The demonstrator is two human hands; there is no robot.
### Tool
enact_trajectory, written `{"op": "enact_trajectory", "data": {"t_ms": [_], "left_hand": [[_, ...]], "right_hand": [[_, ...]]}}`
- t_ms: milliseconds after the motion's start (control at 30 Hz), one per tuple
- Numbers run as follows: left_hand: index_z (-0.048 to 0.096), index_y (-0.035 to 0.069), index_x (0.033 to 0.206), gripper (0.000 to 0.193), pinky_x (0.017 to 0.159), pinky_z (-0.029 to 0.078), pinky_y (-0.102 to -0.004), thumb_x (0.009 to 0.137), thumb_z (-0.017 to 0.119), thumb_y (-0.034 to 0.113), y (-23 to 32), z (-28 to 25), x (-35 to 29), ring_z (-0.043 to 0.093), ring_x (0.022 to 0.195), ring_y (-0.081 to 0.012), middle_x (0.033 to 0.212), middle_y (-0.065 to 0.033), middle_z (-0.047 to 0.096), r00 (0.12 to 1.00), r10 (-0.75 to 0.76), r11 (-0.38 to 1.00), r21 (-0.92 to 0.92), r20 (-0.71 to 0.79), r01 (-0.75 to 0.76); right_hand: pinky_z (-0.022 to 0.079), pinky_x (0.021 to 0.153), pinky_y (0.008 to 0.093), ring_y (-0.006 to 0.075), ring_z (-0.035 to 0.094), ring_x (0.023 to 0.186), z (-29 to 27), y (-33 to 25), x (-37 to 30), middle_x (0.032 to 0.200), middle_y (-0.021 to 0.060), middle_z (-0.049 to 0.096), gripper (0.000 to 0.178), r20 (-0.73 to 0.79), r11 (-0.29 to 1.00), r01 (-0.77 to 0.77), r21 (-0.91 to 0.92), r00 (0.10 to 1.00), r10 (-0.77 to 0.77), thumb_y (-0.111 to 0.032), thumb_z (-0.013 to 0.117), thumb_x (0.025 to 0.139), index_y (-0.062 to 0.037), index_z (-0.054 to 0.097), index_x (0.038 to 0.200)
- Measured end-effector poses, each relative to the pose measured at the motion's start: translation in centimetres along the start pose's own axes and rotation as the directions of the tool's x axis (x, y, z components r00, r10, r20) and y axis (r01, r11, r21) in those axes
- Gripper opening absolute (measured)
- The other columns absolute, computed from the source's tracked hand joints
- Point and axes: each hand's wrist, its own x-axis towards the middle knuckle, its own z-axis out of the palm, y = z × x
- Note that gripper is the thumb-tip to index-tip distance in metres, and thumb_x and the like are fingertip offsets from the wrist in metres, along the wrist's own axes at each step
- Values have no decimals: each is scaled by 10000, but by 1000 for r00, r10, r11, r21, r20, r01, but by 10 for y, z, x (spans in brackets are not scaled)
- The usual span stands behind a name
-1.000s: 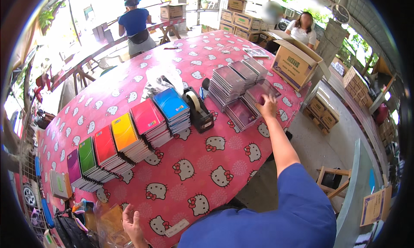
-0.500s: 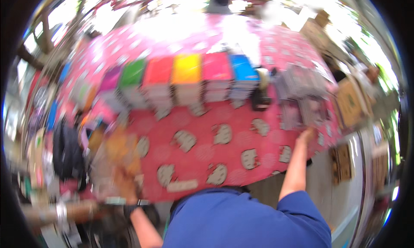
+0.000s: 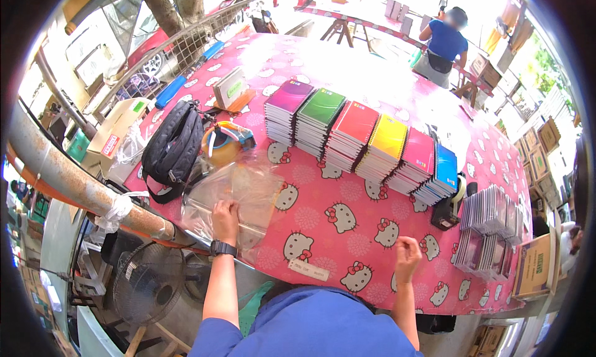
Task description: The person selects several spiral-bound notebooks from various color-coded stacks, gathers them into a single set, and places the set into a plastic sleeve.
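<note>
My left hand [image 3: 225, 222], with a dark watch at its wrist, rests on a pile of clear plastic bags [image 3: 251, 199] at the table's near left. Its fingers are bent and closed on the top bag. My right hand [image 3: 407, 258] hovers over the pink tablecloth [image 3: 326, 242], fingers curled together, with nothing visible in them. Beyond my hands runs a slanting row of spiral notebook stacks: purple [image 3: 290, 96], green [image 3: 321, 106], red [image 3: 354, 121], yellow [image 3: 389, 137], pink [image 3: 418, 152] and blue [image 3: 445, 165].
A black tape dispenser [image 3: 446, 211] stands by the blue stack. Wrapped notebook bundles [image 3: 487, 233] sit at the right, near a cardboard box [image 3: 535, 264]. A black bag [image 3: 174, 149] and a tape roll [image 3: 223, 147] lie left. A rusty pole [image 3: 81, 186] borders the table; another person [image 3: 447, 44] is far off.
The view has swung toward the right and sharpened. My right hand has come away from the wrapped bundles toward the table's near middle. The left hand remains at the plastic bags.
</note>
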Motion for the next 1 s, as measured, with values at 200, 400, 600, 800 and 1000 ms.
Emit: {"op": "enact_trajectory", "data": {"t_ms": [200,400,600,800,1000], "left_hand": [[648,47,843,108,747,454,-368,740,675,63,122,10,-13,551,862,-272,881,-86,603,916,392,783,-492,-83,-380],[630,78,1064,263,902,430,-383,826,634,191,187,63,-40,524,1066,-272,1150,-126,549,767,540,703,-687,345,-185],[412,122,1329,638,1028,199,-568,813,561,467,195,79,-47,229,1326,-360,1421,-131,320,572,555,826,-313,605,-470],[326,144,1391,700,1025,108,-643,816,540,480,156,74,-56,150,1358,-380,1486,-103,202,728,414,810,144,547,-569],[283,143,1410,728,1052,117,-597,813,542,467,172,86,-66,157,1366,-334,1486,-116,192,661,647,728,-51,380,-684]], "right_hand": [[441,722,262,124,549,785,57,-27,17,976,56,612,160,95,981,115,158,987,-131,-113,623,829,-23,602,959],[443,725,268,125,565,830,53,-26,45,1079,106,588,383,575,474,-633,612,768,283,-242,691,799,-15,571,1084],[474,621,286,150,590,748,-1,34,45,885,93,604,448,164,863,-503,57,857,489,-99,728,728,-21,534,1124],[325,968,460,326,388,1195,4,24,14,1313,179,412,592,-78,704,50,-708,986,-148,-174,670,758,-80,425,1288],[202,1044,564,346,259,1322,32,38,-16,1426,107,329,622,294,586,218,-780,955,37,-450,503,849,-178,342,1386]]}}
